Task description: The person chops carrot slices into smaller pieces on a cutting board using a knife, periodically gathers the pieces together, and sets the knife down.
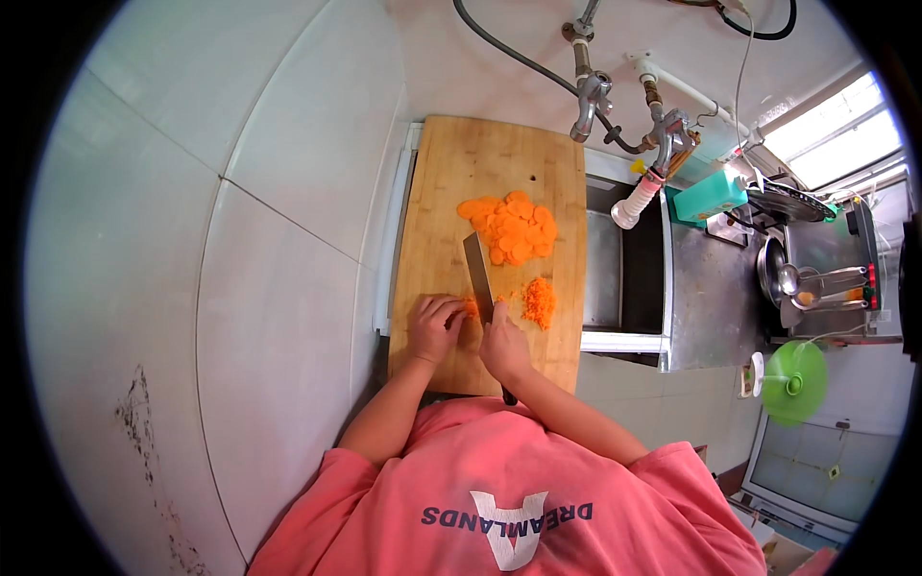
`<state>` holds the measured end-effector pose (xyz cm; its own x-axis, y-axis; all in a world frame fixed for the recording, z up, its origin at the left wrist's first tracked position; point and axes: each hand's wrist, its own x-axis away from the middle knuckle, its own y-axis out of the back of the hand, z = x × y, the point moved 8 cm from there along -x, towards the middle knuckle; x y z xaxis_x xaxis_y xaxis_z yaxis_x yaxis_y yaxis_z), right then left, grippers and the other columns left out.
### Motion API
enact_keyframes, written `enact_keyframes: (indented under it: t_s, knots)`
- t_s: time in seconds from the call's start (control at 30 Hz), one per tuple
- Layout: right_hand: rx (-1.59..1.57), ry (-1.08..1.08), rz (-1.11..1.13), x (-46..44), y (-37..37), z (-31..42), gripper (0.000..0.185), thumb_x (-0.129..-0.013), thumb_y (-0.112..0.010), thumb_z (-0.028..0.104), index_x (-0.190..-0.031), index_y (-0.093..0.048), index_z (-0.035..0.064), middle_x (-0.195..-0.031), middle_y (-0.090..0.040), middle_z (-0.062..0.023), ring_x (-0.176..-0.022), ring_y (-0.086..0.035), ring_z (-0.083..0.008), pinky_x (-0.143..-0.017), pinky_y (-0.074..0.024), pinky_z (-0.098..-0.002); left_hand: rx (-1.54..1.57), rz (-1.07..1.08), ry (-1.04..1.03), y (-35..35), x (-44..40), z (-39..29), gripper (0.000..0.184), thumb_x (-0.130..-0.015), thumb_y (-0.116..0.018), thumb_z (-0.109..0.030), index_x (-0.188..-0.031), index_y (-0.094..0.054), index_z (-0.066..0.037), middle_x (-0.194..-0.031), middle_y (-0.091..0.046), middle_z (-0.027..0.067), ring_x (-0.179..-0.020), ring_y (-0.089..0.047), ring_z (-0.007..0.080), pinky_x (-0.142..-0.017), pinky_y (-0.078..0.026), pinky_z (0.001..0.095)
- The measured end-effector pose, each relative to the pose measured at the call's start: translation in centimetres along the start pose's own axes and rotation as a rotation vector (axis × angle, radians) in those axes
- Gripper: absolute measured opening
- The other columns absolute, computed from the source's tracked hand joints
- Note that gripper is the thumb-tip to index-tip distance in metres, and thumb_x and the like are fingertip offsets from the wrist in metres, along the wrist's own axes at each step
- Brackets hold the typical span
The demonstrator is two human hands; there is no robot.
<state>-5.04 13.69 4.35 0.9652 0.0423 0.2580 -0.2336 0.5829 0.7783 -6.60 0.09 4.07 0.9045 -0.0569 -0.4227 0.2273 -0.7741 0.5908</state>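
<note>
My right hand [504, 346] is wrapped round the handle of a cleaver [477, 269], whose broad blade points away from me over the wooden cutting board [456, 163]. Just left of the blade, my left hand [435, 328] has its fingertips curled against a small bit of carrot [471, 307], mostly hidden by the fingers. Beyond the blade's tip lies a pile of round carrot slices [514, 228]. Finely chopped carrot [539, 302] forms a smaller heap to the right of my right hand.
A tiled wall [279, 192] rises close on the left. Right of the board is a sink [603, 269] below metal taps [593, 101]. Further right, a steel counter [706, 317] holds a turquoise container [711, 197], a pan [771, 269] and ladles. A green fan [795, 382] stands beyond.
</note>
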Motion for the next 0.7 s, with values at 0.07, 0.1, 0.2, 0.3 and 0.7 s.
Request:
enact_keyframes:
  t_s: [0.07, 0.1, 0.2, 0.3, 0.7]
  knots:
    - [0.004, 0.017, 0.011, 0.0, -0.1, 0.2, 0.037, -0.076, -0.059, 0.008, -0.103, -0.035, 0.0011, -0.086, -0.061, -0.0277, -0.074, -0.061, -0.0445, -0.062, -0.0492, -0.0510, -0.010, 0.016, 0.007, 0.0, 0.0, 0.0, 0.014, -0.070, -0.072, -0.005, -0.083, -0.068, -0.006, -0.090, -0.067, 0.0056, -0.086, -0.060, 0.0251, -0.077, -0.049, 0.0342]
    - [0.009, 0.034, 0.022, 0.1, -0.2, 0.4, 0.037, -0.076, -0.059, 0.008, -0.103, -0.035, 0.0012, -0.088, -0.060, -0.0277, -0.075, -0.061, -0.0443, -0.064, -0.0491, -0.0511, -0.015, 0.016, 0.008, 0.0, 0.0, 0.0, 0.013, -0.070, -0.072, -0.004, -0.082, -0.068, -0.006, -0.090, -0.067, 0.0056, -0.086, -0.060, 0.0252, -0.077, -0.049, 0.0342]
    - [0.008, 0.037, 0.066, 0.1, -0.2, 0.8, 0.037, -0.076, -0.059, 0.008, -0.104, -0.035, 0.0014, -0.089, -0.060, -0.0274, -0.076, -0.061, -0.0449, -0.066, -0.0489, -0.0516, -0.018, 0.020, 0.013, -0.1, 0.1, 0.0, 0.014, -0.069, -0.071, -0.004, -0.083, -0.068, -0.006, -0.090, -0.067, 0.0058, -0.086, -0.060, 0.0253, -0.077, -0.049, 0.0343]
    - [0.019, 0.057, 0.052, 0.1, 0.3, 1.5, 0.031, -0.076, -0.054, 0.002, -0.100, -0.035, -0.0010, -0.087, -0.059, -0.0306, -0.074, -0.058, -0.0477, -0.064, -0.0462, -0.0532, -0.025, 0.020, 0.020, -0.1, 0.1, 0.2, 0.015, -0.069, -0.071, -0.003, -0.083, -0.068, -0.005, -0.091, -0.067, 0.0060, -0.087, -0.060, 0.0256, -0.077, -0.049, 0.0344]
    - [0.060, 0.057, 0.031, -0.7, -0.1, 2.1, 0.033, -0.076, -0.056, 0.004, -0.100, -0.034, 0.0017, -0.080, -0.060, -0.0275, -0.071, -0.059, -0.0467, -0.061, -0.0482, -0.0517, -0.018, 0.024, 0.030, -0.2, 0.4, 0.5, 0.017, -0.068, -0.071, -0.002, -0.084, -0.067, -0.005, -0.091, -0.067, 0.0062, -0.086, -0.059, 0.0263, -0.076, -0.049, 0.0347]
